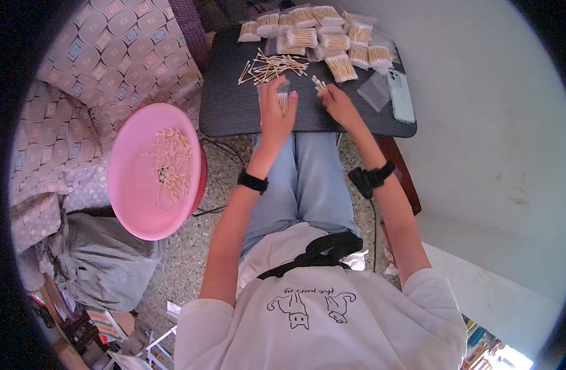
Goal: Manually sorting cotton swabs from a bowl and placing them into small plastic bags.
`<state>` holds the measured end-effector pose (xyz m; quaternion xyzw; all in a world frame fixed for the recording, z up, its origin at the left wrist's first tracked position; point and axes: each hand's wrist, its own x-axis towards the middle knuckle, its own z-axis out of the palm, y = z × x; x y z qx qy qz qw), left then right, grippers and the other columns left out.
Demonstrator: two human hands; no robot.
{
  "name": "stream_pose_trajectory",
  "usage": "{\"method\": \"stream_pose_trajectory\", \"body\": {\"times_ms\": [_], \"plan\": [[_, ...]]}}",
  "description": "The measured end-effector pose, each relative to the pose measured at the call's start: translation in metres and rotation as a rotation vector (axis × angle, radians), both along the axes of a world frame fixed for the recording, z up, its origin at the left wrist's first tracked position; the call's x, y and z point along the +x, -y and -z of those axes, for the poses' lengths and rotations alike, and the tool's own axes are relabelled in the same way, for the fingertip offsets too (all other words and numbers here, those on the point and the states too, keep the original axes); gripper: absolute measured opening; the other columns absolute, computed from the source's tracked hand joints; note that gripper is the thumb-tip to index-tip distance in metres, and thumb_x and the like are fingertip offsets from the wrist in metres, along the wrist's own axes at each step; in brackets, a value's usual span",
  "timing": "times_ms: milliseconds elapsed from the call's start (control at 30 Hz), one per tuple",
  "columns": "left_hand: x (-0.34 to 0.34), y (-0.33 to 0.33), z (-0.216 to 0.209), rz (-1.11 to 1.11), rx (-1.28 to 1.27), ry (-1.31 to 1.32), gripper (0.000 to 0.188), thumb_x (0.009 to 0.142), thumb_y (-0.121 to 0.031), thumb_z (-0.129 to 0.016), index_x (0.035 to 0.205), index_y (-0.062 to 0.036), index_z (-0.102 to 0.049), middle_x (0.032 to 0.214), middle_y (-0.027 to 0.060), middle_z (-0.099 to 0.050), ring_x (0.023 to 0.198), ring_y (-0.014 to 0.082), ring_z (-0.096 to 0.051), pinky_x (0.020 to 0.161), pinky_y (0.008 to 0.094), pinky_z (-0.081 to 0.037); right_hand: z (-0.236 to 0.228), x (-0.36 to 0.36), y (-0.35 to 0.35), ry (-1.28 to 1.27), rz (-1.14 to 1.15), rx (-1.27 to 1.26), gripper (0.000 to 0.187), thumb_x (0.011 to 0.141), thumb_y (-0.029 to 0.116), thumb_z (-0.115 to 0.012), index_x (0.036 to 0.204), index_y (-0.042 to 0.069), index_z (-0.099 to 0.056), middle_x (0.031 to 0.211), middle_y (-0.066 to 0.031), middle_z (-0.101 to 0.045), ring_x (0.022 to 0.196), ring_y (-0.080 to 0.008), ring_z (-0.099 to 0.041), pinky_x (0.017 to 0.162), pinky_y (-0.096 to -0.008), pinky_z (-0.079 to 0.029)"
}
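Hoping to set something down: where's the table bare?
On the table, the left strip between edge and loose swabs; also between left hand and right hand. Crowded: the far side with packs, the right with phone and flat bag.

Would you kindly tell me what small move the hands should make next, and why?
I would probably bring the right hand over and slip its cotton swabs into the clear bag under the left hand: that bag already seems to hold some swabs, and filled bags lie farther back on the table.
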<state>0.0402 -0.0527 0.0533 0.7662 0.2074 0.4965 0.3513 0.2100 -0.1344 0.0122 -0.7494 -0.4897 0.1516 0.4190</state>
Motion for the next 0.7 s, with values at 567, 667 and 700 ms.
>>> {"method": "stream_pose_trajectory", "body": {"times_ms": [567, 667, 700], "plan": [[0.029, 0.014, 0.018, 0.562, -0.965, 0.36, 0.031, 0.098, -0.025, -0.038, 0.118, -0.0005, -0.037, 0.102, 0.0179, -0.061, 0.097, 0.0247, -0.059, 0.085, 0.0343, -0.048, -0.027, -0.078, 0.01, -0.113, 0.012, 0.02, 0.02, 0.092, 0.015, -0.045, 0.107, 0.0, -0.047, 0.098, -0.0236, -0.061, 0.087, -0.0402, -0.061, 0.071, -0.0428, -0.048], [0.025, 0.016, 0.019, 0.614, -0.982, 0.361, 0.03, 0.098, -0.024, -0.038, 0.118, -0.0005, -0.037, 0.102, 0.0188, -0.061, 0.101, 0.027, -0.058, 0.088, 0.0361, -0.047, -0.027, -0.082, 0.012, -0.092, 0.045, -0.03, 0.024, 0.091, 0.012, -0.046, 0.111, 0.001, -0.042, 0.091, -0.0258, -0.061, 0.083, -0.0453, -0.059, 0.067, -0.0443, -0.048], [0.023, 0.017, 0.015, 0.628, -0.962, 0.344, 0.03, 0.099, -0.024, -0.038, 0.118, -0.0005, -0.037, 0.103, 0.0191, -0.061, 0.102, 0.028, -0.058, 0.089, 0.0369, -0.047, -0.031, -0.087, 0.013, -0.132, 0.068, 0.023, 0.025, 0.091, 0.012, -0.048, 0.112, 0.001, -0.04, 0.09, -0.0255, -0.062, 0.083, -0.0445, -0.059, 0.067, -0.0437, -0.048]]}}
